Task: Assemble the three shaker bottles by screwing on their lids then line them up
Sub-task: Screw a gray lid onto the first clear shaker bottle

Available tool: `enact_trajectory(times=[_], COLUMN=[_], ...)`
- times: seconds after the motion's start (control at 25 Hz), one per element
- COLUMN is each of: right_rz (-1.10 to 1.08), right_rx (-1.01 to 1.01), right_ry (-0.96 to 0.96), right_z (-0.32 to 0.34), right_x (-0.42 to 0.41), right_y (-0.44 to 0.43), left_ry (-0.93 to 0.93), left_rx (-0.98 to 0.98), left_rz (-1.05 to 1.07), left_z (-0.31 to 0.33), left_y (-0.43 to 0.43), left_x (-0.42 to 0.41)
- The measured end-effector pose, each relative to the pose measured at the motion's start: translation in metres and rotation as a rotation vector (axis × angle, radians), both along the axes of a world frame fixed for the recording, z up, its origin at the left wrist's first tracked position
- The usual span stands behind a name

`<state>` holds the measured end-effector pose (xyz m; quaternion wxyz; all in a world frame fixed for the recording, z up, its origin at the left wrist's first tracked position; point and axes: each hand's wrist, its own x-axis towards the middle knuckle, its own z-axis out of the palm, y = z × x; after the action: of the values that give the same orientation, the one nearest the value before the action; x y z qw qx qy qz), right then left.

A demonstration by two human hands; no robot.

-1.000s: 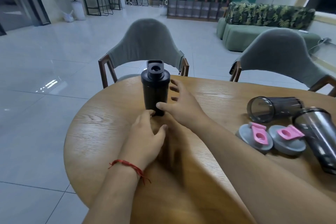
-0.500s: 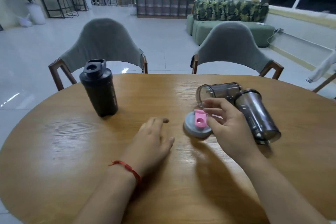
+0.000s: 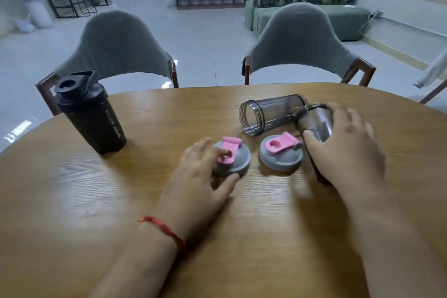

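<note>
A black shaker bottle (image 3: 90, 116) with its black lid on stands upright at the table's left. Two grey lids with pink flip caps lie side by side mid-table. My left hand (image 3: 200, 184) rests on the left lid (image 3: 235, 161), fingers on its pink cap and thumb at its rim. The right lid (image 3: 280, 155) lies free. A clear smoky cup (image 3: 271, 113) lies on its side behind the lids, mouth facing left. My right hand (image 3: 346, 150) wraps around a second smoky cup (image 3: 316, 123), which lies on the table beside the first.
The round wooden table (image 3: 72, 201) has two grey chairs (image 3: 116, 48) (image 3: 300, 41) at its far edge. Beyond them are tiled floor, a green sofa (image 3: 338, 17) and bar stools.
My view has swung right, away from the black bottle. My left hand moved forward onto the left lid. My right hand left the lid and closed around the second cup.
</note>
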<state>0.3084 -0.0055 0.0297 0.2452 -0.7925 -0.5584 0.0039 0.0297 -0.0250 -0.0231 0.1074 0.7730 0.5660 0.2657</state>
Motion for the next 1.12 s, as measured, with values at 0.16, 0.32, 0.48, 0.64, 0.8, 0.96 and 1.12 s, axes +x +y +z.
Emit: enact_trajectory(times=[0.16, 0.32, 0.48, 0.64, 0.8, 0.96, 1.12], right_rz=[-0.058, -0.021, 0.183, 0.455, 0.691, 0.897, 0.973], right_rx=[-0.211, -0.182, 0.123, 0.215, 0.201, 0.172, 0.187], right_ry=[0.055, 0.078, 0.148, 0.246, 0.268, 0.115, -0.064], right_z=[-0.003, 0.001, 0.006, 0.006, 0.004, 0.0, -0.007], right_x=[0.016, 0.023, 0.012, -0.011, -0.034, -0.051, -0.07], right_y=[-0.001, -0.009, -0.014, -0.017, -0.019, -0.022, -0.022], left_ry=[-0.088, 0.014, -0.085, -0.614, -1.181, -1.139, -1.063], left_rx=[-0.017, -0.098, -0.127, -0.237, -0.388, -0.393, -0.399], left_rz=[0.106, 0.172, 0.242, 0.238, 0.0, -0.098, -0.145], left_z=[-0.001, 0.0, 0.006, 0.024, 0.031, 0.029, 0.022], left_y=[-0.004, -0.003, -0.003, -0.008, -0.007, -0.013, -0.022], left_x=[-0.004, -0.005, -0.025, -0.041, -0.057, -0.077, -0.09])
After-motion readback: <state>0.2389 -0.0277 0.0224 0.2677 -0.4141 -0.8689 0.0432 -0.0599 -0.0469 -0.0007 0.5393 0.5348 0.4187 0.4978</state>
